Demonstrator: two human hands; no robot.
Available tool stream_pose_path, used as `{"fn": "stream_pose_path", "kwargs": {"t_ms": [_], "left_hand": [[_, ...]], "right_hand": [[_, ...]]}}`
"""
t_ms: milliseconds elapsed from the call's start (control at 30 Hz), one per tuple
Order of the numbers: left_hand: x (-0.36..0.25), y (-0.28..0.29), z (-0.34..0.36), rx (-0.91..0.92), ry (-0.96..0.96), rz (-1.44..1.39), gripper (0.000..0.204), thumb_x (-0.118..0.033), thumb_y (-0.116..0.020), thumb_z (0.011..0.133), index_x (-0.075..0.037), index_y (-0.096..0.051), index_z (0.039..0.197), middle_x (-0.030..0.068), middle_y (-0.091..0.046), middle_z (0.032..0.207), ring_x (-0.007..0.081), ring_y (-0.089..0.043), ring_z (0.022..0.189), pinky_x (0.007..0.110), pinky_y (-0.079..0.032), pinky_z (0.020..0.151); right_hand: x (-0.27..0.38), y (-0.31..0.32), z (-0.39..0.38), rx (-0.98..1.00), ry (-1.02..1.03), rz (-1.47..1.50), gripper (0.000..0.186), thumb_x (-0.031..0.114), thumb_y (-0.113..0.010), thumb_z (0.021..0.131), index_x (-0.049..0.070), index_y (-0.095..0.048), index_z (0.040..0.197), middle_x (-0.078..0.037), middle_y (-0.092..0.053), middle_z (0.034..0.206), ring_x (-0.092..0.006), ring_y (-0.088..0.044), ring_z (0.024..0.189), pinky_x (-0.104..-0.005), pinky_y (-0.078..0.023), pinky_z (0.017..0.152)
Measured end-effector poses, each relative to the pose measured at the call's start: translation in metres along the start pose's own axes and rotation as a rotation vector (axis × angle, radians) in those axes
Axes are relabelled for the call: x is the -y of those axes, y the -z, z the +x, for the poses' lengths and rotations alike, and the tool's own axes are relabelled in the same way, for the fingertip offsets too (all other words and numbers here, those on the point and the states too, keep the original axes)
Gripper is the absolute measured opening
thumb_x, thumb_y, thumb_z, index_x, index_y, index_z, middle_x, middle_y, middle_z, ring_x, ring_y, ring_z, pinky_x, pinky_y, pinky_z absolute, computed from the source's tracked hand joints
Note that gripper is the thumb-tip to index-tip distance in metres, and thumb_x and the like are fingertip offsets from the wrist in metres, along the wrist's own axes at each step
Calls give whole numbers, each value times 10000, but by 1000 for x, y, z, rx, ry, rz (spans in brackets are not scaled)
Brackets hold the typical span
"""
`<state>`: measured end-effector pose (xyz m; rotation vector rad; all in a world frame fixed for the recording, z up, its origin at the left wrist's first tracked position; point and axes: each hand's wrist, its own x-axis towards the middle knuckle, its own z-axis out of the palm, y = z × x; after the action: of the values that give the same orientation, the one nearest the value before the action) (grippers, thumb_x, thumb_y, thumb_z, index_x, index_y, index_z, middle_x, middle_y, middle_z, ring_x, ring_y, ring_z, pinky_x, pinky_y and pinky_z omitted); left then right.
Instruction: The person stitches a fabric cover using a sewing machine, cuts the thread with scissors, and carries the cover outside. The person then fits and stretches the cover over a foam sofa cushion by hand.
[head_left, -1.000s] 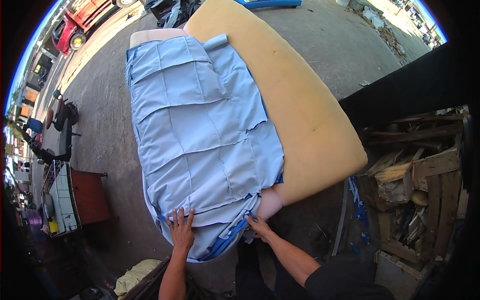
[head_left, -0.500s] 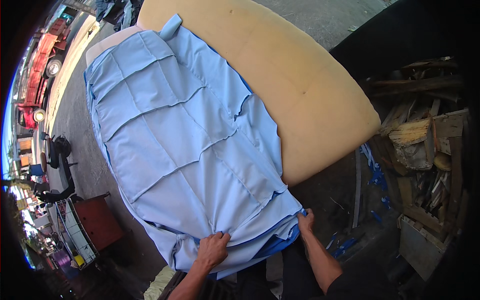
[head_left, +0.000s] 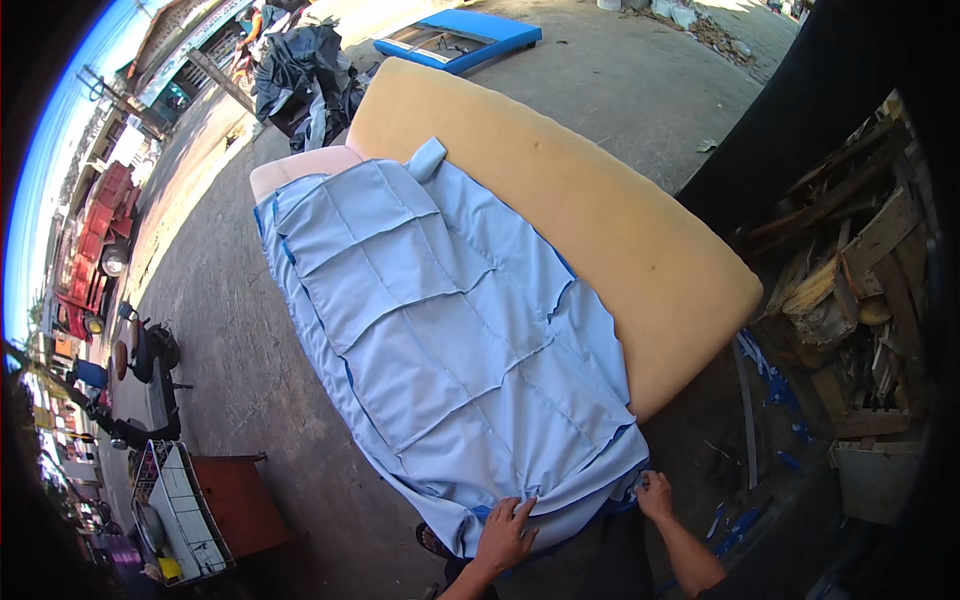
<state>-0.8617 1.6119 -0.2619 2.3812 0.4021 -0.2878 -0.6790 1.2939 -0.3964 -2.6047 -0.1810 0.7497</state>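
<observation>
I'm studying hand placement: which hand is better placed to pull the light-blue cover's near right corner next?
Probably the right hand: its fingers curl at that corner of the light-blue cover, while the left hand rests farther left.

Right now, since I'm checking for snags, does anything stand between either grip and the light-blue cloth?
Nothing visible does: the left grip rests on the light-blue cloth; the right grip is at its lower-right corner.

no legible text, no readable labels or numbers, no signs clear enough
</observation>
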Motion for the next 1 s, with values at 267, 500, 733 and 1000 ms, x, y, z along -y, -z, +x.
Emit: {"fn": "stream_pose_path", "kwargs": {"t_ms": [267, 500, 733, 1000], "left_hand": [[204, 112, -268, 47, 745, -371, 362, -355, -621, 941, -103, -703, 1188, 185, -720, 1157, 371, -670, 1127, 436, -517, 976], [422, 189, -500, -133, 1174, -440, 375, -305, -591, 1003, -10, -683, 1215, 112, -683, 890, 244, -685, 847, 425, -568, 725], [442, 367, -341, -444, 1099, -938, 272, -189, -558, 1025, 28, -659, 1154, 123, -709, 955, 209, -717, 823, 349, -579, 713], [690, 426, -309, -319, 562, -1809, 307, -153, -569, 999, 55, -610, 1221, 181, -689, 1030, 259, -714, 869, 379, -592, 730]], "right_hand": [[202, -43, -229, -70, -247, 39, 238, 150, -695, 846, 31, -750, 1045, -187, -743, 1022, -335, -715, 992, -419, -551, 930], [436, -97, -244, 610, 251, 299, 452, 324, -706, 914, 61, -676, 1280, -121, -756, 1064, -211, -726, 938, -348, -548, 870], [399, -155, -179, 244, -455, 639, 189, 91, -612, 943, 7, -674, 1101, -97, -708, 856, -201, -700, 676, -344, -586, 559], [488, -273, -98, 531, 26, 200, 322, 296, -611, 923, 108, -676, 1177, -117, -695, 1124, -265, -686, 949, -411, -564, 805]]}}
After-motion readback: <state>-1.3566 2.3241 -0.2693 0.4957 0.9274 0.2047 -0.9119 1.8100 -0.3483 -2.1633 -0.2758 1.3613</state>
